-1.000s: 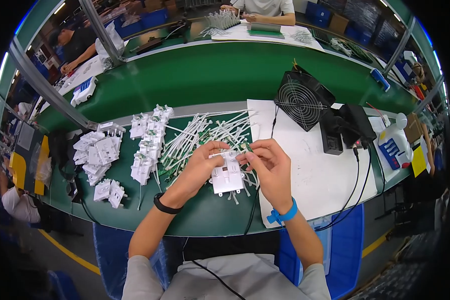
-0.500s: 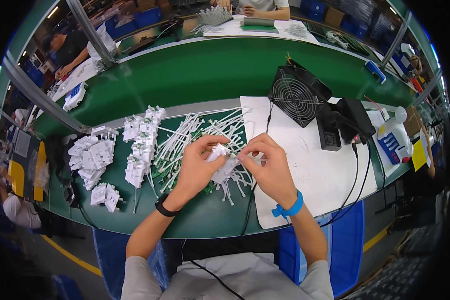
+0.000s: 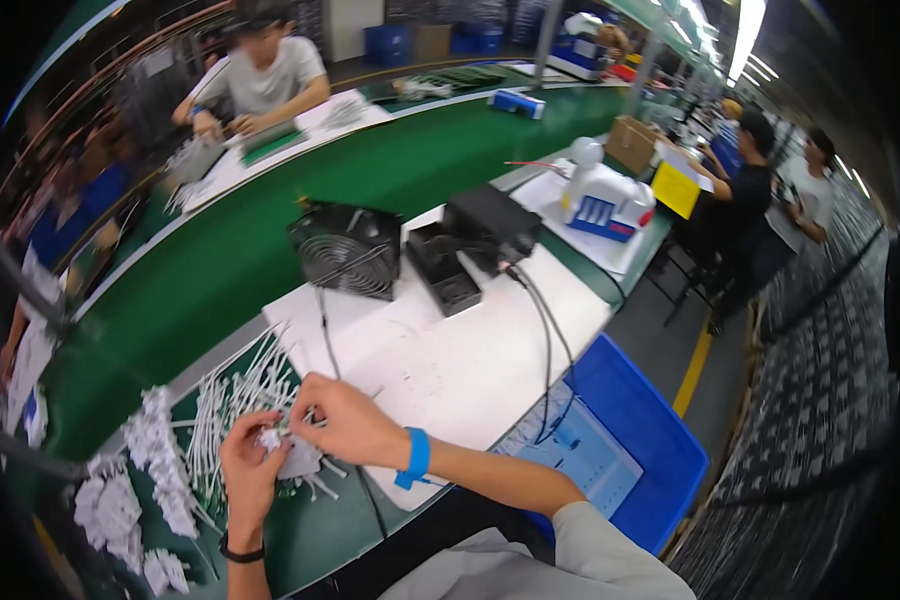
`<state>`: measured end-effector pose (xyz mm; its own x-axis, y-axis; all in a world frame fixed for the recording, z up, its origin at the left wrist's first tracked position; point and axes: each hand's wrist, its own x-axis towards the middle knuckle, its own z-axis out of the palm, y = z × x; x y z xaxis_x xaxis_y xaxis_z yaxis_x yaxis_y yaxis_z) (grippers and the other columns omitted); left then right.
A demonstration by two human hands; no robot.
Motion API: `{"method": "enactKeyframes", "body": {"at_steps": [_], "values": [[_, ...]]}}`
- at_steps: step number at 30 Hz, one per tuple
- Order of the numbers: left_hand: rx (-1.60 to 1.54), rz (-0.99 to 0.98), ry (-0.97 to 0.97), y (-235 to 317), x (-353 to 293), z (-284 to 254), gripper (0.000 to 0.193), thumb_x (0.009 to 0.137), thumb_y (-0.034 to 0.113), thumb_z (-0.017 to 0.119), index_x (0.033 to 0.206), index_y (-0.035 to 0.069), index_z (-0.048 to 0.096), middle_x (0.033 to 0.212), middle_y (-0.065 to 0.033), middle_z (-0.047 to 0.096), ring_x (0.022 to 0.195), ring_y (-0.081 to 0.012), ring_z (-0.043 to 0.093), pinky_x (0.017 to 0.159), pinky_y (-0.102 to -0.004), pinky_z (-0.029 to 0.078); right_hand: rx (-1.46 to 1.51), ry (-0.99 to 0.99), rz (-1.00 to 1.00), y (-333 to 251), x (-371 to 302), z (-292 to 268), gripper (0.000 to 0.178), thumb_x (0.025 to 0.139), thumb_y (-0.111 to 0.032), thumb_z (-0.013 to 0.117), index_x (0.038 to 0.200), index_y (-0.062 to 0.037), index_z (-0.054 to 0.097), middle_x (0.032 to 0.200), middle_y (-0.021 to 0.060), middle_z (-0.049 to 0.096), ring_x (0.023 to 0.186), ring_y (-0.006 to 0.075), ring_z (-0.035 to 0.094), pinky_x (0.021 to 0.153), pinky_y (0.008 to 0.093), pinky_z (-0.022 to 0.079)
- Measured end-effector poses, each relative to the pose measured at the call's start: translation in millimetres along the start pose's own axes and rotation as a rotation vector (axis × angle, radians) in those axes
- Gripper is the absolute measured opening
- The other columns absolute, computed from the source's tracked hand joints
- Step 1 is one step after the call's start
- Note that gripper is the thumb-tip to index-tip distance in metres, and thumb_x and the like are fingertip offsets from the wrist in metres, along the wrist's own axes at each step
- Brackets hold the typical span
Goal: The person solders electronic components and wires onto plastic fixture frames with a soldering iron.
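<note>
A small white plastic part (image 3: 299, 461) is gripped between the thumb and fingers of my left hand (image 3: 249, 468). My right hand (image 3: 346, 424) is closed in a pinch at the top edge of that part; what its fingertips hold is too small and blurred to make out. Just behind my hands lies a heap of white cable pieces (image 3: 232, 402) with bits of green among them. Left of the heap sits a row of white plastic parts (image 3: 160, 462), and more such parts form a pile (image 3: 110, 512) and a small cluster (image 3: 165, 572).
On a white sheet (image 3: 410, 370) stand a black fan (image 3: 348, 252) and a black device with an open box (image 3: 450, 275) and cables. A white jug (image 3: 605, 200) is farther right. A blue bin (image 3: 660, 450) is beside the table. Across the green belt (image 3: 220, 255) a person works.
The view has swung to the right and tilted, so the table now appears lower left. Both hands stay together at the white plastic part, with the right fingers still pinched.
</note>
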<state>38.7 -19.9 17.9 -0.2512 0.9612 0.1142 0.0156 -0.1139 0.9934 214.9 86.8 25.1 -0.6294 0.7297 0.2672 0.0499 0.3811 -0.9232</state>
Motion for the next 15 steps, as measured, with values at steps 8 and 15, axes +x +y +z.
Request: {"method": "enactKeyframes", "body": {"at_steps": [8, 15], "values": [[0.242, -0.143, 0.023, 0.3, -0.9, 20.9, 0.034, 0.092, -0.007, 0.067, 0.125, -0.002, 0.063, 0.099, -0.0039, 0.069, 0.083, -0.0056, 0.063, 0.068, -0.0189, 0.047, -0.049, 0.026, 0.07, 0.4, -14.9, -13.0, 0.012, 0.086, -0.014, 0.07, 0.087, -0.0021, 0.071, 0.096, 0.0122, 0.065, 0.085, 0.0324, 0.064, 0.074, 0.0416, 0.051], [0.262, -0.145, -0.01, 3.5, -1.3, 28.5, 0.029, 0.089, -0.003, 0.071, 0.117, -0.001, 0.064, 0.093, -0.0043, 0.068, 0.078, -0.0068, 0.063, 0.065, -0.0193, 0.048, -0.127, 0.018, 0.103, -0.6, -18.1, -16.5, 0.013, 0.087, -0.016, 0.069, 0.085, -0.0027, 0.068, 0.096, 0.012, 0.065, 0.088, 0.0335, 0.065, 0.076, 0.0435, 0.051]]}}
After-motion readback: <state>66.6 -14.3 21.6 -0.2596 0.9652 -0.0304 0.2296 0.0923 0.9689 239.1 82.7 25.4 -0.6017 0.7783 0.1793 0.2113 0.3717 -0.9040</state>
